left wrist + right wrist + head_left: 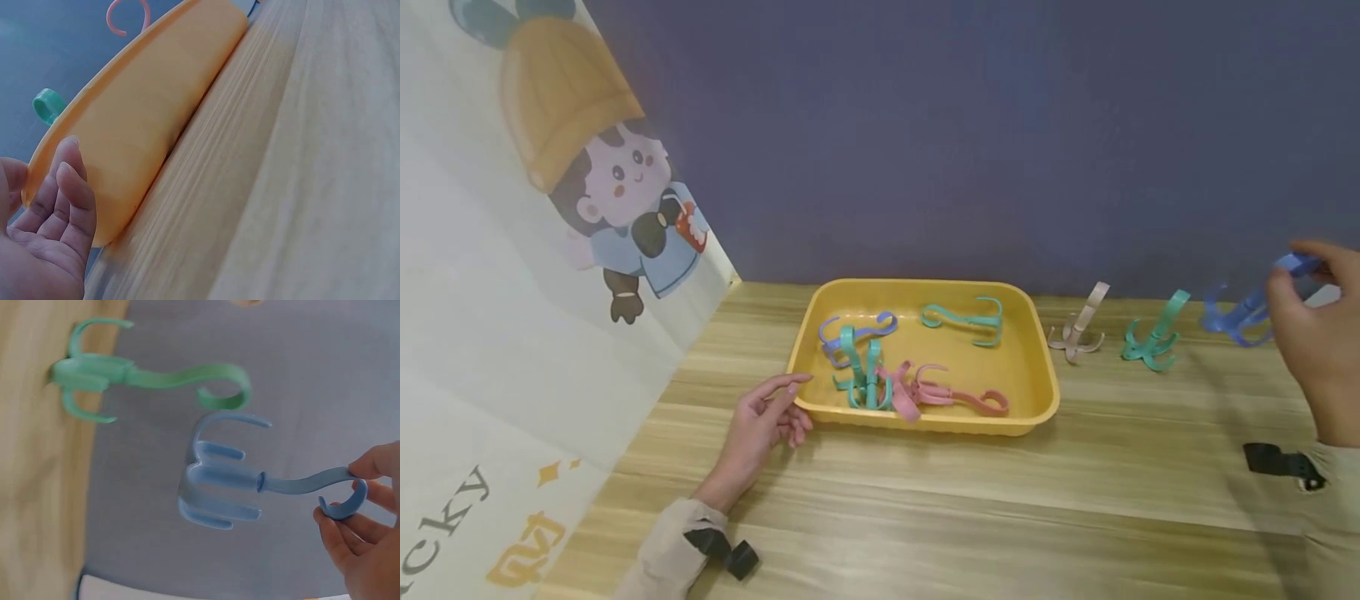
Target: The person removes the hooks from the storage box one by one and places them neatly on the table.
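My right hand (1318,325) pinches a blue multi-prong hanging hook (225,478) by its curled top between thumb and fingers. Its prongs point down beside a standing green hook (1152,342), which also shows in the right wrist view. Left of that green hook stands a pale pink hook (1078,329). My left hand (763,417) holds the front left corner of a yellow tray (144,106) at its rim, the lower fingers loosely bent outside the wall. In the tray lie a purple-blue hook (880,325), several green hooks (966,319) and pink hooks (955,397), partly overlapping.
A wood-grain table (925,517) carries everything. Behind the tray rises a dark blue panel (970,142), close to its far rim. On the left, a white wall (482,275) with a cartoon figure (617,183) borders the table.
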{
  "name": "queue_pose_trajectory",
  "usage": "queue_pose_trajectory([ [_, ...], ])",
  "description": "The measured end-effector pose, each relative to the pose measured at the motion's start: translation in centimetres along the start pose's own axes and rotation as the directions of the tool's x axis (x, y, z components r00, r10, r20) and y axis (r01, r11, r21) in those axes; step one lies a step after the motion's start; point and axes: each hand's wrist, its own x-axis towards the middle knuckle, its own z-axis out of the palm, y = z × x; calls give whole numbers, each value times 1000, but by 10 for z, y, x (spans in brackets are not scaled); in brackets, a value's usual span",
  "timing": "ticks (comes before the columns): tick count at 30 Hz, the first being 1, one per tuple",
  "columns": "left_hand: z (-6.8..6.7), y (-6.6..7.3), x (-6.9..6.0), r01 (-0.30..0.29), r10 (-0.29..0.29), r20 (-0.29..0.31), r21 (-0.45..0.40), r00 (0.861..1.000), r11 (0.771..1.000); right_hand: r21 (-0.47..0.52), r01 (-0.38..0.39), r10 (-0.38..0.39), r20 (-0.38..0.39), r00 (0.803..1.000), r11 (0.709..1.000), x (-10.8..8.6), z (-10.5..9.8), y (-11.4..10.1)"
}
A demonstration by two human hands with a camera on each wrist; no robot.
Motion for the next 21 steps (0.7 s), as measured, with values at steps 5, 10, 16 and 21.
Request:
queue_pose_trajectory([
  [5, 1, 2, 0, 0, 0, -1, 15, 1000, 1000, -109, -100, 117, 158, 980, 989, -4, 4, 22],
  [10, 0, 2, 0, 7, -7, 3, 14, 1000, 1000, -185, -94, 148, 309, 940, 978, -9, 8, 47],
  [16, 0, 1, 0, 11, -11, -1, 3, 1000, 1000, -193, -86, 156, 390, 907, 977, -13, 15, 59],
  [21, 0, 2, 0, 15, -15, -5, 6, 1000, 1000, -207, -94, 172, 404, 898, 974, -16, 18, 63],
])
